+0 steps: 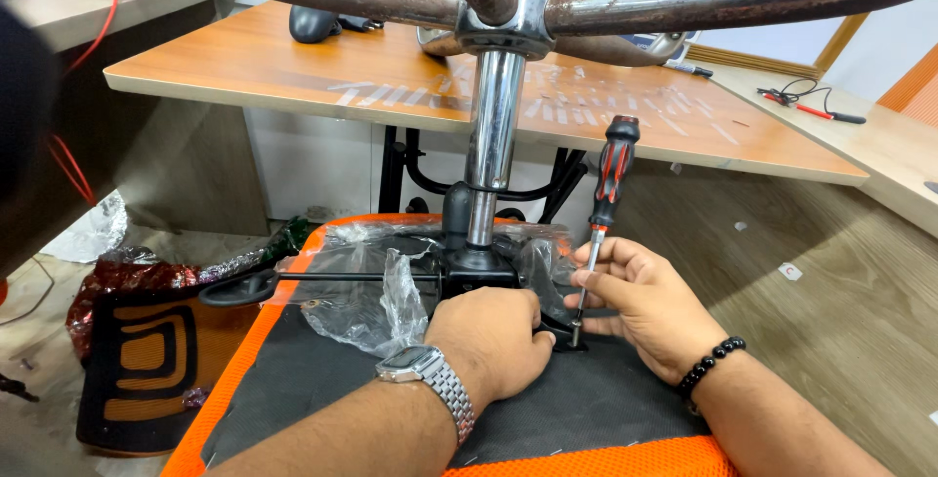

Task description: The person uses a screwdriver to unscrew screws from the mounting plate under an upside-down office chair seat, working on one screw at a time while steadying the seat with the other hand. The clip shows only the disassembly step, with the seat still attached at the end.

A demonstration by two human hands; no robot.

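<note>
Left hand clenched on seat mechanism; right hand pinches screwdriver shaft, tip at screw. Fastening step; next needs steady upright turning.

red-and-black screwdriver, orange-edged black seat, rusty chrome base

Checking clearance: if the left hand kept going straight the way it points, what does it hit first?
The left hand points right, toward the screwdriver tip. It would likely meet the shaft's lower end first, then the right hand fingers just behind it. Depth is unclear.
</note>
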